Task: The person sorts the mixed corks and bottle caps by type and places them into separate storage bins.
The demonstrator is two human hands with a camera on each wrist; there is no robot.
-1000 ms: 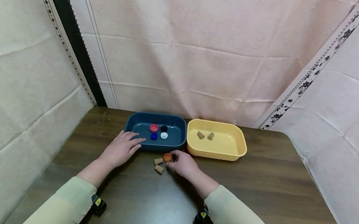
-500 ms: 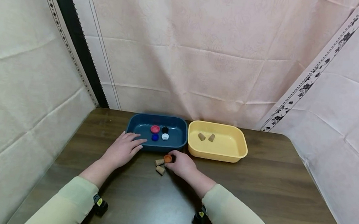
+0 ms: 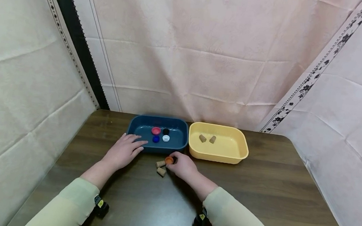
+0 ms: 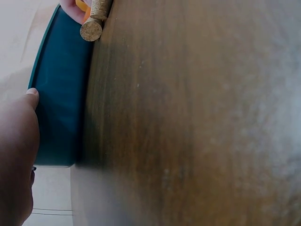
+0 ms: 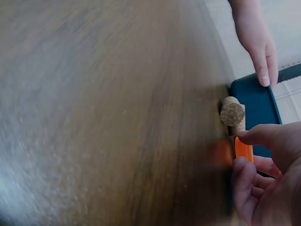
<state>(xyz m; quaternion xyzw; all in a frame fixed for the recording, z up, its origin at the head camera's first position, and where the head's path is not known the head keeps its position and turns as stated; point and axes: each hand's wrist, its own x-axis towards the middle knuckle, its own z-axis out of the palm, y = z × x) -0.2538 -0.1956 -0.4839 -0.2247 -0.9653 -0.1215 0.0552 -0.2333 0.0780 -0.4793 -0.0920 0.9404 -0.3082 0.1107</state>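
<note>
Already, a blue plastic tray (image 3: 161,149) is holding four round plastic caps (image 3: 156,131), a yellow tray (image 3: 217,156) two tan corks (image 3: 212,139); by the blue tray's near edge, the right hand (image 3: 183,166) is pinching an orange cap (image 3: 169,160), two more corks (image 3: 161,172) seemingly remaining; the relaxed left hand (image 3: 126,151) is touching its rim

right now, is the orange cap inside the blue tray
No, the right hand pinches the orange cap outside the blue tray.

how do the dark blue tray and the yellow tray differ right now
The dark blue tray holds four caps, while the yellow tray holds two corks. The left hand touches the dark blue tray's rim but is apart from the yellow tray. Both are rounded rectangles on the table.
</note>
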